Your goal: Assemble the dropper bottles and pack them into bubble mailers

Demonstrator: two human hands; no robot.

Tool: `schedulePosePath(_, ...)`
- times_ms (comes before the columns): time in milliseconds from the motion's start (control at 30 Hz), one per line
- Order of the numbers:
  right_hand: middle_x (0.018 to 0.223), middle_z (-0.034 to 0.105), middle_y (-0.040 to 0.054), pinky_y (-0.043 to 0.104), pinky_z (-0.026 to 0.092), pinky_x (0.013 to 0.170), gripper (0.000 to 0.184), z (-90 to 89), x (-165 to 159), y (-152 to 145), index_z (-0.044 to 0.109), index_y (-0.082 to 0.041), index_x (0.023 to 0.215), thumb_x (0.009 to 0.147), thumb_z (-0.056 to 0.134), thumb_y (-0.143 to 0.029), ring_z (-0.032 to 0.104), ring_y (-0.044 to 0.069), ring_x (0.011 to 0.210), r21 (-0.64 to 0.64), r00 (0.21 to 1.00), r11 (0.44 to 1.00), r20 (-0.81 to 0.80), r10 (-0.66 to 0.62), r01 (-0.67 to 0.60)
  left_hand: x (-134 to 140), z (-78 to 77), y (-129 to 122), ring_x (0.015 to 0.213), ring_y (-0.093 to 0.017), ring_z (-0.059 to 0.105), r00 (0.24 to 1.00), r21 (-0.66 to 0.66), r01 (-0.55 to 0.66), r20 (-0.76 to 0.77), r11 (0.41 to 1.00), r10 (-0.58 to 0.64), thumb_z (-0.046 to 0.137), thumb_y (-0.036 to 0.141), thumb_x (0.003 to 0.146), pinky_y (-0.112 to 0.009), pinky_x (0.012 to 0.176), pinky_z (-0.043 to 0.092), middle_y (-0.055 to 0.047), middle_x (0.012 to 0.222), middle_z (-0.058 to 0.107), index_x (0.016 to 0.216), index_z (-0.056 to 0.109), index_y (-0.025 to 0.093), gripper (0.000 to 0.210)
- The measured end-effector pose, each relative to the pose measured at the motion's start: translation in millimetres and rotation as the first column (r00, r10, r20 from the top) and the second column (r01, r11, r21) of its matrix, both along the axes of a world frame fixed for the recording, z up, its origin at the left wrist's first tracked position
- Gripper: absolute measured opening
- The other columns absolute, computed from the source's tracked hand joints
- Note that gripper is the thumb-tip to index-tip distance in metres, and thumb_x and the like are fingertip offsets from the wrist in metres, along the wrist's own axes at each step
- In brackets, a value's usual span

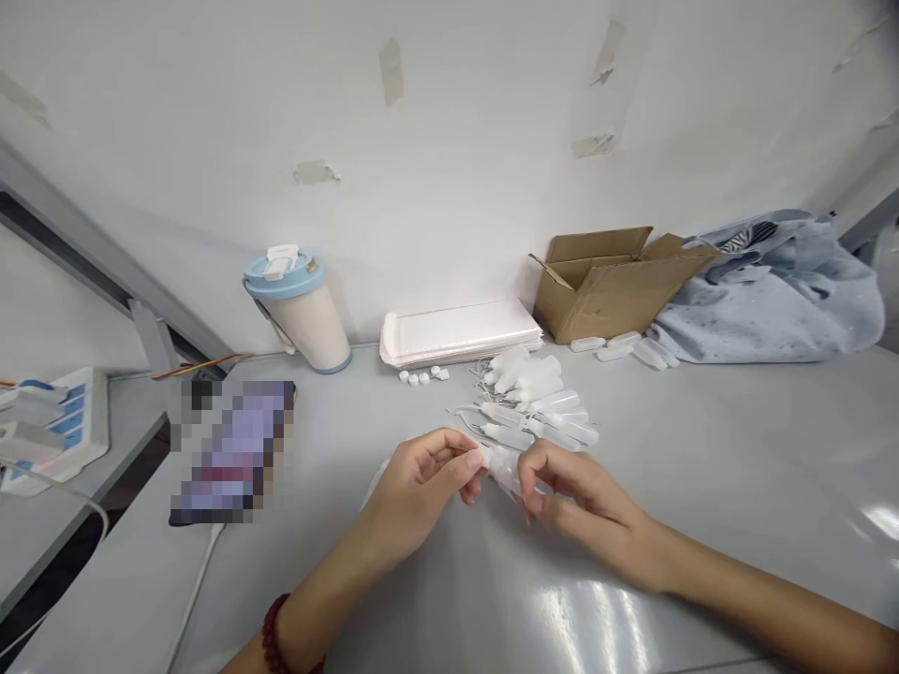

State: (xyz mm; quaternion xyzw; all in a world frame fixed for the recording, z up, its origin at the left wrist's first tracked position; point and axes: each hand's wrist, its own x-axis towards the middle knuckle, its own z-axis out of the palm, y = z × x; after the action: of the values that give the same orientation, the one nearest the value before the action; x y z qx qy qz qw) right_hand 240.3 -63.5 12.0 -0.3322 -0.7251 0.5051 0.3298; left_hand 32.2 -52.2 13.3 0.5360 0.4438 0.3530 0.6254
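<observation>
My left hand [432, 482] pinches a small white cap-like piece [485, 456] between thumb and fingers. Close to it on the right, my right hand [580, 501] has its thumb and index finger curled together. Translucent plastic [504, 466] shows between the two hands; its exact shape is unclear, and whether the right fingers grip it is hidden. Just beyond the hands lies a pile of translucent squeeze bottles [537, 379], several with thin needle-like tips pointing left. Several small white caps [414, 378] sit left of the pile.
Behind are a stack of white flat packets [464, 332], an open cardboard box [604, 290], several loose bottles [616, 350] and a bluish cloth [779, 300]. At left stand a blue-lidded tumbler [302, 314], a phone [239, 449] with a cable, and a power strip [70, 421].
</observation>
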Motion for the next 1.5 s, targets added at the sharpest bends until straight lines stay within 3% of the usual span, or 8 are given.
schedulePosePath(267, 0.065, 0.041, -0.0046, 0.024, 0.031, 0.056, 0.015, 7.2, 2, 6, 0.045, -0.021, 0.086, 0.094, 0.045, -0.034, 0.038, 0.011, 0.06, -0.339, 0.994, 0.939, -0.112, 0.021, -0.057, 1, -2.5, -1, 0.062, -0.011, 0.056, 0.999, 0.005, 0.015, -0.028, 1.0, -0.015, 0.064, 0.032, 0.084, -0.023, 0.064, 0.046, 0.003, 0.065, 0.063, 0.083, 0.064, 0.019, 0.013)
schedulePosePath(500, 0.06, 0.032, -0.0086, 0.02, 0.022, 0.048, 0.026, -5.4, -3, 9, 0.04, -0.023, 0.09, 0.094, 0.049, -0.047, 0.023, 0.007, 0.049, -0.621, 0.943, 0.758, -0.332, -0.026, -0.198, -1, -4.2, -2, 0.073, -0.013, 0.061, 0.999, -0.004, 0.001, 0.042, 1.0, -0.001, 0.071, 0.025, 0.076, -0.025, 0.071, 0.049, 0.0, 0.076, 0.066, 0.087, 0.066, 0.018, 0.015)
schedulePosePath(633, 0.06, 0.029, -0.0089, 0.02, 0.019, 0.046, 0.028, -7.1, -5, 10, 0.039, -0.023, 0.087, 0.092, 0.053, -0.047, 0.019, 0.007, 0.049, -0.676, 0.931, 0.709, -0.357, -0.077, -0.2, -1, -3.3, -2, 0.082, -0.015, 0.063, 0.999, 0.019, -0.014, 0.051, 1.0, 0.013, 0.073, 0.024, 0.073, -0.026, 0.075, 0.05, -0.002, 0.085, 0.069, 0.089, 0.068, 0.019, 0.017)
schedulePosePath(767, 0.059, 0.029, -0.0096, 0.02, 0.019, 0.046, 0.027, -5.5, -5, 9, 0.04, -0.022, 0.087, 0.093, 0.052, -0.046, 0.018, 0.006, 0.048, -0.68, 0.929, 0.705, -0.36, -0.081, -0.202, 0, -0.6, -1, 0.068, -0.015, 0.064, 1.0, 0.022, -0.008, -0.002, 1.0, 0.008, 0.069, 0.033, 0.079, -0.027, 0.069, 0.051, -0.002, 0.071, 0.069, 0.084, 0.07, 0.017, 0.016)
schedulePosePath(933, 0.059, 0.03, -0.0094, 0.02, 0.019, 0.046, 0.029, -5.8, -5, 8, 0.04, -0.022, 0.086, 0.093, 0.053, -0.047, 0.019, 0.006, 0.048, -0.661, 0.93, 0.722, -0.362, -0.068, -0.205, 0, 0.2, -3, 0.056, -0.014, 0.059, 0.993, 0.031, 0.092, -0.077, 0.995, -0.09, 0.056, 0.039, 0.089, -0.025, 0.06, 0.047, -0.001, 0.058, 0.063, 0.069, 0.07, 0.016, 0.033)
schedulePosePath(1100, 0.057, 0.029, -0.01, 0.02, 0.019, 0.046, 0.029, -5.9, -5, 10, 0.041, -0.022, 0.085, 0.093, 0.053, -0.047, 0.018, 0.006, 0.048, -0.656, 0.929, 0.726, -0.364, -0.065, -0.206, 0, 1.7, -8, 0.068, -0.014, 0.06, 0.994, 0.12, 0.075, -0.086, 0.99, -0.065, 0.062, 0.028, 0.084, -0.024, 0.064, 0.049, -0.001, 0.075, 0.067, 0.092, 0.072, 0.021, 0.015)
schedulePosePath(1233, 0.057, 0.029, -0.01, 0.02, 0.019, 0.046, 0.029, -5.4, -5, 11, 0.041, -0.022, 0.086, 0.092, 0.053, -0.047, 0.019, 0.006, 0.048, -0.641, 0.928, 0.741, -0.367, -0.066, -0.201, 1, 2.8, -8, 0.069, -0.015, 0.06, 0.998, 0.127, 0.046, -0.047, 0.991, -0.04, 0.064, 0.025, 0.082, -0.025, 0.065, 0.051, -0.002, 0.08, 0.068, 0.099, 0.072, 0.022, 0.019)
schedulePosePath(1500, 0.058, 0.031, -0.0096, 0.021, 0.02, 0.046, 0.03, -7.0, -5, 9, 0.041, -0.022, 0.088, 0.092, 0.052, -0.05, 0.02, 0.007, 0.048, -0.613, 0.944, 0.766, -0.329, -0.024, -0.194, 4, -1.1, -5, 0.055, -0.014, 0.058, 0.992, 0.05, 0.057, -0.112, 0.997, -0.051, 0.05, 0.045, 0.09, -0.026, 0.058, 0.048, -0.001, 0.058, 0.061, 0.066, 0.067, 0.016, 0.041)
